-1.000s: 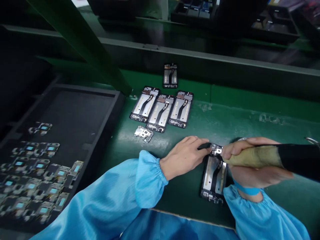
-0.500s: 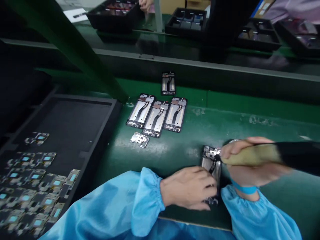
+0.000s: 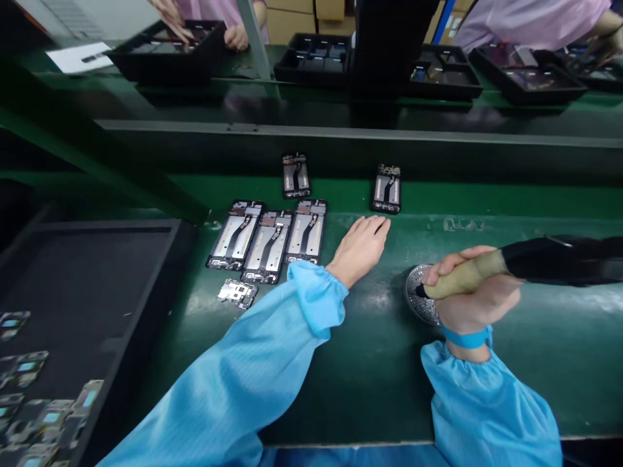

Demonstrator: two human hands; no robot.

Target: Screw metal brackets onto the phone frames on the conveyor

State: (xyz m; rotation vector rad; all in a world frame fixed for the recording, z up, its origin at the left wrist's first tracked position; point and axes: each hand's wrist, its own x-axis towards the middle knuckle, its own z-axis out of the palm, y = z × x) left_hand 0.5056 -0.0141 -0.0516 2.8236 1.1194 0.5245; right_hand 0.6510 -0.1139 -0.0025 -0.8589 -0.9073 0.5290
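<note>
My left hand (image 3: 361, 245) lies stretched out and open on the green bench top, holding nothing, just below a phone frame (image 3: 387, 189) that sits on the raised green strip. My right hand (image 3: 474, 295) is wrapped round an electric screwdriver (image 3: 530, 266) with a tan grip and black body; its tip rests over a round metal screw dish (image 3: 419, 295). Three phone frames (image 3: 267, 237) lie side by side left of my left hand, with another frame (image 3: 296, 175) behind them. A loose circuit board (image 3: 237, 292) lies in front of them.
A large black tray (image 3: 121, 285) at the left holds several small boards (image 3: 29, 395) at its near corner. A green slanted beam (image 3: 111, 165) crosses above it. Behind a grey rail (image 3: 341, 134), black trays (image 3: 316, 61) stand, with other people's hands (image 3: 233, 35) at work.
My left hand has carried the phone frame from under the screwdriver up to the raised strip and let go. The screwdriver tip has moved onto the screw dish. The view has tilted up.
</note>
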